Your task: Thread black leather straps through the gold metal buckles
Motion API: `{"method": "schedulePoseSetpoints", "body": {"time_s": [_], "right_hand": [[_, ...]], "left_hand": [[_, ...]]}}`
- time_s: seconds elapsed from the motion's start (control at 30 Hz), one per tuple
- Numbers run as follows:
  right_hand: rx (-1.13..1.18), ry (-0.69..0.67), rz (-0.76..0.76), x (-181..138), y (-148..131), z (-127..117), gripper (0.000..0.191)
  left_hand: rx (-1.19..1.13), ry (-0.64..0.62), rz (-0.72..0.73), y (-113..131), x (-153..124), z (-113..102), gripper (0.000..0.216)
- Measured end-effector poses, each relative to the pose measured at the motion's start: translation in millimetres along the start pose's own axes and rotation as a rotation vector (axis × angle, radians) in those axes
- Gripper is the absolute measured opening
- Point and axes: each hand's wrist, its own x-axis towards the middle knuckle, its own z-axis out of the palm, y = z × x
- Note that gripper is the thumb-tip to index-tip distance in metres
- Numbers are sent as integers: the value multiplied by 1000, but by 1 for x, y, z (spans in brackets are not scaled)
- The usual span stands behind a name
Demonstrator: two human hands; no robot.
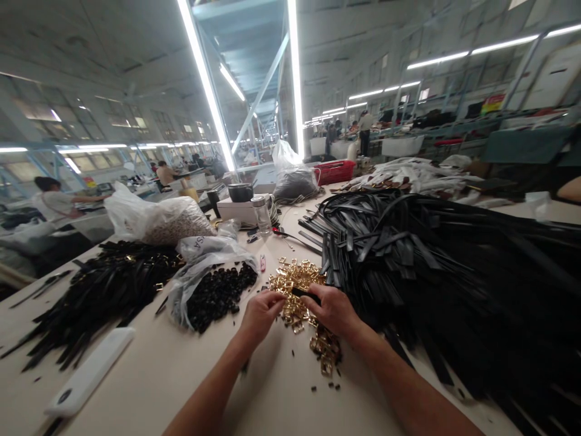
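Observation:
Over a heap of gold buckles (297, 275), my two hands work close together. My right hand (330, 307) is closed on the end of a black strap (300, 293), which points toward the left hand. The fingers of my left hand (262, 312) are pinched together at the heap's left side; whatever they hold is too small or hidden to make out. A large pile of black straps (372, 242) lies just right of the right hand. Small black loops (222, 287) spill from a clear plastic bag (184, 284) left of the left hand.
Black straps with buckles (104, 290) are piled at the left, near a white long device (93, 369). Behind stand a bag of small pieces (167, 218), a glass jar (261, 215), a white box (236, 212) and a red basket (334, 172). Other people work farther off.

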Motion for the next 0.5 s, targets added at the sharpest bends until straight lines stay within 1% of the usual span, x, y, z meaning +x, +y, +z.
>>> {"method": "schedulePoseSetpoints", "body": {"time_s": [0.07, 0.13, 0.23, 0.33, 0.5], "right_hand": [[67, -13, 7, 0, -2, 0, 25], [152, -35, 8, 0, -4, 0, 27], [256, -60, -2, 0, -6, 0, 25], [361, -85, 9, 0, -7, 0, 23], [737, -185, 90, -3, -15, 6, 23]], "left_hand": [[-269, 49, -130, 4, -2, -3, 20], [-484, 85, -242, 7, -4, -3, 28], [-669, 107, -332, 8, -6, 0, 35], [-719, 122, -348, 7, -5, 1, 35], [-688, 184, -257, 10, -2, -1, 27]]}}
